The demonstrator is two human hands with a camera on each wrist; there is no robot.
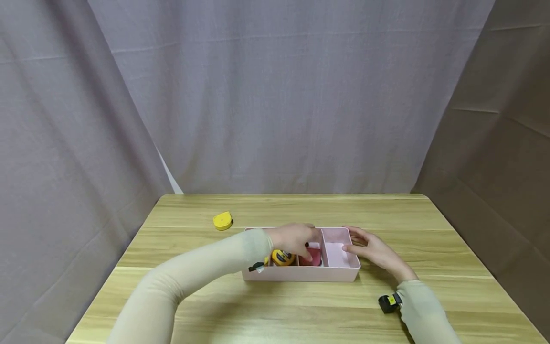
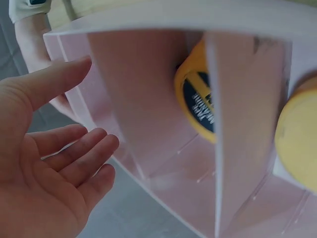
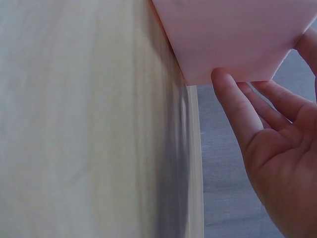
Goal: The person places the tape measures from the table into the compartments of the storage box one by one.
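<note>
The left hand (image 1: 296,238) is hovering with loose, empty fingers over the pink tray (image 1: 343,273) on the table (image 1: 275,310), beside a yellow tape measure (image 1: 282,258), while the right hand (image 1: 374,251) is resting flat-fingered against the tray's right end.

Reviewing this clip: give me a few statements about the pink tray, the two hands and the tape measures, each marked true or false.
1. The pink tray has dividers forming compartments. True.
2. The left hand grips a tape measure. False: its fingers are straight and hold nothing, seen in the left wrist view.
3. The right hand rests against the tray's right end. True.
4. A small yellow tape measure lies on the wooden table, outside the tray. True.
5. The tray's rightmost compartment holds a yellow tape measure. False: the yellow-and-black tape measure sits left of the middle; nothing shows in the rightmost.
</note>
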